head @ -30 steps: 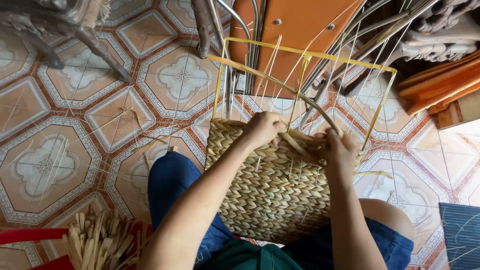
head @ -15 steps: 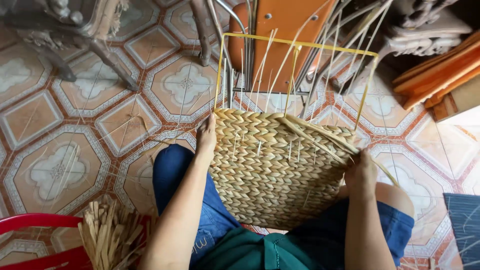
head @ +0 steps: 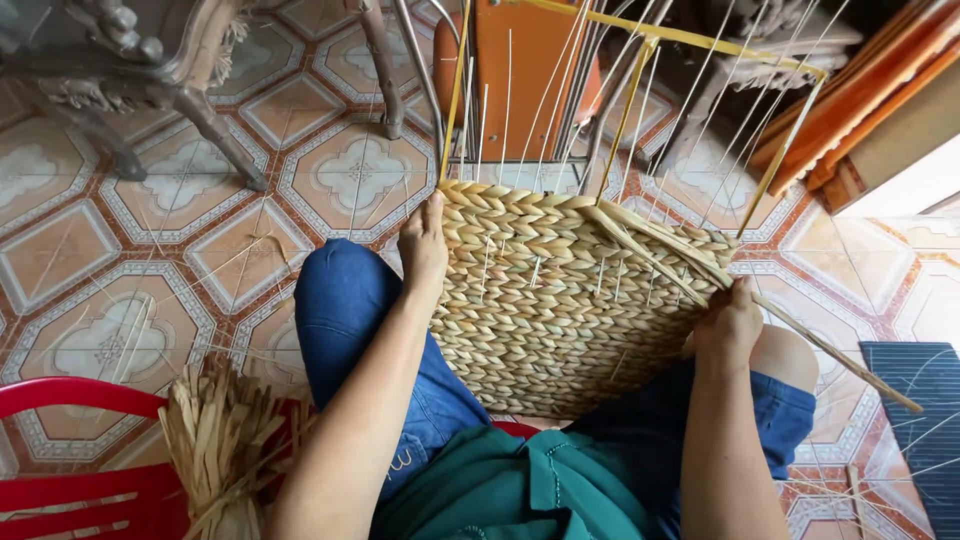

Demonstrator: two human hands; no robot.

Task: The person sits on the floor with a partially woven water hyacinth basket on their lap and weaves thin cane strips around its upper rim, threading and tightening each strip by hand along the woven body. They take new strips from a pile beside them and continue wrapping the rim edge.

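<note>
Bracing woven basket (head: 560,300) on lap, between knees. Left hand (head: 424,247) lying flat against its left edge, grip loose; right hand (head: 728,322) pinching loose straw strand (head: 800,335) at right edge. Risking strand slipping, weave slackening, thin upright stakes (head: 520,110) bending.

Both bare forearms are reaching up from the bottom of the frame toward its middle. The left hand (head: 424,246) is lying flat, fingers together and pointing up, left of center. The right hand (head: 728,322) is curling closed, knuckles up, right of center and lower.
</note>
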